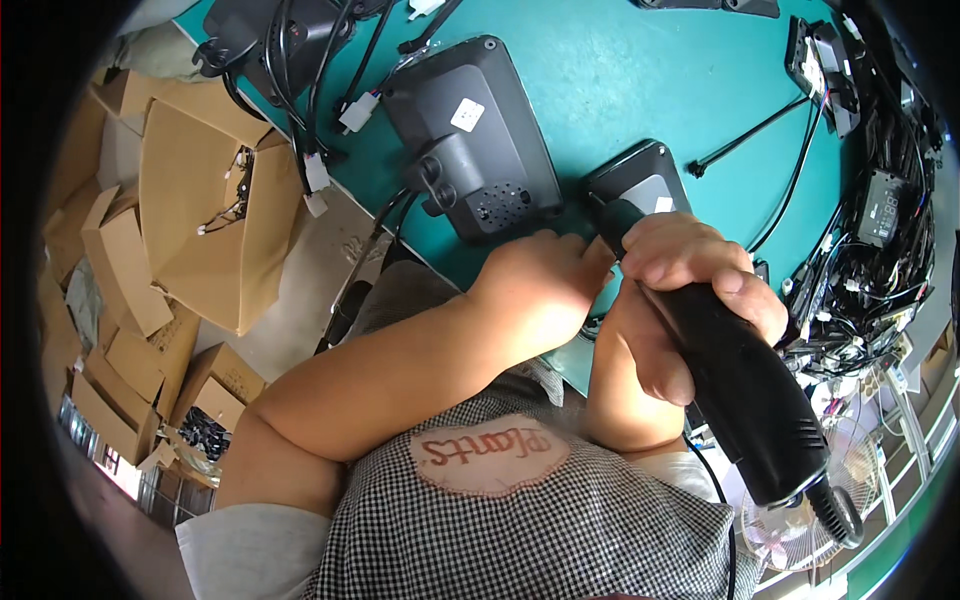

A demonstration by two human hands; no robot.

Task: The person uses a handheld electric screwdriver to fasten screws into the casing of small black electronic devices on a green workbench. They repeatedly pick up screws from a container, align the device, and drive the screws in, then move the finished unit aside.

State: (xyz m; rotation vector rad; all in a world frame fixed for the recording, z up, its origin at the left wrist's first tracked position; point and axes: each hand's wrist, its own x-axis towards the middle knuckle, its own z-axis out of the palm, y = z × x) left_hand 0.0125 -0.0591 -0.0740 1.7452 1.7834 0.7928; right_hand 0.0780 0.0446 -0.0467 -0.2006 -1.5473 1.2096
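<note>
My right hand (690,290) is wrapped round a thick black corded power tool (745,385), its shape like an electric screwdriver. The tool slants from its cord end at the lower right up to its narrow front, which lies by a small dark device housing (640,178) with a white sticker. Beside that front end my left hand (535,285) rests at the table's near edge, fingers curled. What those fingers hold is hidden. Just left of the housing lies a larger dark grey display housing (475,140), back up, with a round mount, a speaker grille and a white label.
Another black unit (310,40) with cables lies at the table's far left. A pile of black cabled devices (870,250) fills the right side of the green table (580,70). Open cardboard boxes (205,220) stand at left; a fan (810,490) is at lower right.
</note>
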